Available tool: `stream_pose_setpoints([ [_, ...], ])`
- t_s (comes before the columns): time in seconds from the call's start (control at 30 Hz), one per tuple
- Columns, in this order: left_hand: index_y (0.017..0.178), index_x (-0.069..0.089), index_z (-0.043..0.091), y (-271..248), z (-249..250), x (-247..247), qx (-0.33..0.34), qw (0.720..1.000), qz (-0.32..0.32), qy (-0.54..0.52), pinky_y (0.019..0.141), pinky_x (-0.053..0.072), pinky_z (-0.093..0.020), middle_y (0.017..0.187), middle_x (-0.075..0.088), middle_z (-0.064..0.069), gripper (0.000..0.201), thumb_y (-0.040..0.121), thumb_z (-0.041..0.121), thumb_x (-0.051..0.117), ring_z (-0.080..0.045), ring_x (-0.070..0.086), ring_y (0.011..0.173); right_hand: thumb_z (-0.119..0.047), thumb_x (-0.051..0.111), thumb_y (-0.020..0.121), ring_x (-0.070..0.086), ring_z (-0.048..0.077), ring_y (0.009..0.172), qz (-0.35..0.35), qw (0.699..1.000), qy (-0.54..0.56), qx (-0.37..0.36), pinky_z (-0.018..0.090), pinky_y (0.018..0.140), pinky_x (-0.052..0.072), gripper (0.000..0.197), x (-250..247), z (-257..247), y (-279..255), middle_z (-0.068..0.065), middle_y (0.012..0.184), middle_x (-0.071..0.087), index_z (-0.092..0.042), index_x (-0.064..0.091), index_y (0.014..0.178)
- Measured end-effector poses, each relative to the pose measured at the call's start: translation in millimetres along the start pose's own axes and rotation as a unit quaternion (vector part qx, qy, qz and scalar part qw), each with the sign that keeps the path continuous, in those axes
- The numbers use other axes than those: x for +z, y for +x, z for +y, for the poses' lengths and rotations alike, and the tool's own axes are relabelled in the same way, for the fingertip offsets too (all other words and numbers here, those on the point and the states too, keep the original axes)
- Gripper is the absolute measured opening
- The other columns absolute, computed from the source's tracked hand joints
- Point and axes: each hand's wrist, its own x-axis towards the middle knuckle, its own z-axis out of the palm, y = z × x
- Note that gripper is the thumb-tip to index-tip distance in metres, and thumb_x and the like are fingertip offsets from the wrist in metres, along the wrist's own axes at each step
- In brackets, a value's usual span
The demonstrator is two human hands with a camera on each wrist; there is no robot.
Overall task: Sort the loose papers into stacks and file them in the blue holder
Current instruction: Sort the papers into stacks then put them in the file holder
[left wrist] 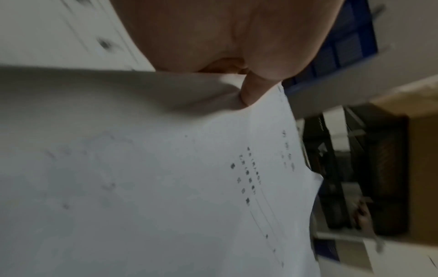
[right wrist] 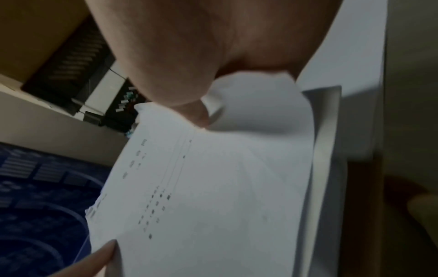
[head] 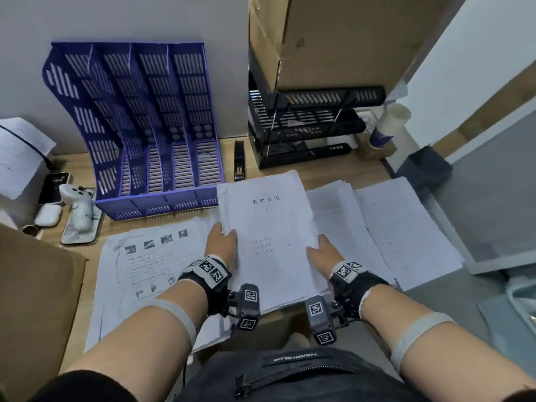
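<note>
left hand point(left wrist: 225, 37) pinches paper stack point(left wrist: 154, 178) (thumb on top)

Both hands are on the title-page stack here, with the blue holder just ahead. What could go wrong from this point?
1. The left hand and right hand hold the thick paper stack only at its side edges; the sheets already bow at the thumbs, so the middle may sag or pages fan out.
2. The blue holder has narrow slots; a stack this thick may catch on a divider.
3. Lifting could drag the loose sheets lying beside it.
</note>
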Motion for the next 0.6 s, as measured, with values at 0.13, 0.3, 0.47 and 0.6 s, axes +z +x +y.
stream_pose_setpoints([
  [0.13, 0.127, 0.049, 0.012, -6, 16, 60, 0.009, 0.995, -0.093, -0.038, 0.094, 0.053, -0.045, 0.121, 0.065, -0.012, 0.037, 0.092, 0.019, 0.055, -0.03, 0.064, 0.101, -0.014, 0.048, 0.092, 0.06, 0.032, 0.107, 0.118, 0.993, -0.011, -0.023, 0.033, 0.09, 0.047, 0.036, -55, 22, 10, 0.014, 0.122, 0.061, -0.009, 0.046, 0.128],
  [0.3, 0.142, 0.036, 0.022, -21, 24, 97, -0.057, 0.958, -0.226, -0.165, 0.098, 0.051, -0.043, 0.132, 0.057, -0.009, 0.053, 0.095, 0.005, 0.056, -0.026, 0.058, 0.116, -0.01, 0.055, 0.086, 0.057, 0.034, 0.098, 0.237, 0.971, -0.036, 0.009, 0.035, 0.081, 0.048, 0.033, -96, 43, 23, 0.016, 0.119, 0.056, -0.01, 0.047, 0.118],
  [0.47, 0.142, 0.043, 0.012, -7, 0, 73, -0.033, 0.988, -0.093, -0.122, 0.097, 0.051, -0.044, 0.134, 0.053, -0.017, 0.054, 0.092, 0.004, 0.059, -0.026, 0.058, 0.107, -0.015, 0.063, 0.081, 0.046, 0.034, 0.118, 0.277, 0.955, -0.108, 0.022, 0.045, 0.091, 0.044, 0.045, -72, 36, 25, 0.014, 0.127, 0.044, -0.015, 0.046, 0.123],
  [0.6, 0.121, 0.059, 0.012, 4, -32, 0, -0.025, 0.995, 0.101, 0.0, 0.091, 0.051, -0.038, 0.121, 0.063, -0.016, 0.034, 0.088, 0.005, 0.054, -0.032, 0.063, 0.102, -0.013, 0.057, 0.087, 0.059, 0.025, 0.096, 0.088, 0.994, -0.045, -0.051, 0.03, 0.08, 0.046, 0.029, -14, 7, 22, 0.01, 0.113, 0.058, -0.014, 0.052, 0.116],
])
